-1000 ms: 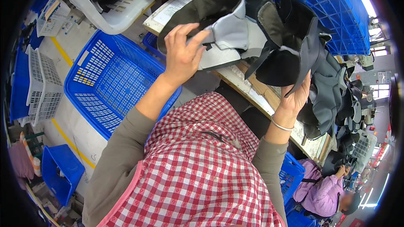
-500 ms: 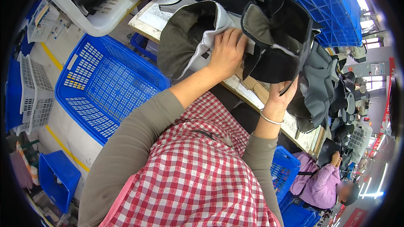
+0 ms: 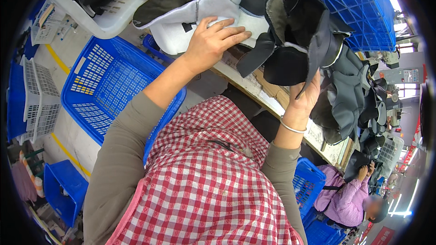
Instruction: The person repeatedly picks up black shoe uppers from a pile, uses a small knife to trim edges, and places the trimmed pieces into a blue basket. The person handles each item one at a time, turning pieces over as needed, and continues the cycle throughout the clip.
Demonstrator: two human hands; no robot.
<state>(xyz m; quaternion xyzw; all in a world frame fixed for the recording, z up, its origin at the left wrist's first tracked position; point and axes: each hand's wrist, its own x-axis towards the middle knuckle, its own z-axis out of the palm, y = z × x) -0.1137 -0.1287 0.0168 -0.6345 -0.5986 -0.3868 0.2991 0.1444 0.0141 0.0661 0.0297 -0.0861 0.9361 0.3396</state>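
My left hand (image 3: 215,41) is open, its fingers spread over the white fleecy side of a boot lining (image 3: 175,31) whose other face is dark grey-brown. The lining lies folded at the table's edge, showing a seam and a small black patch. In my right hand (image 3: 306,93) I grip the lower edge of a black boot upper (image 3: 290,66), with its fingers partly hidden behind it. The upper stands with loose flaps and a dark hollow between them, right of the lining.
A pile of black uppers (image 3: 343,95) lies right of my right hand. Beyond rises a blue crate (image 3: 354,13). A white basket (image 3: 97,25) stands at upper left, a blue basket (image 3: 122,79) beneath it. At lower right sits a co-worker in a pink checked top (image 3: 347,202).
My left hand has moved left, and its fingers have spread. The lining has swung left and lies flatter, its white side more exposed. My right hand stays nearly in place with the upper.
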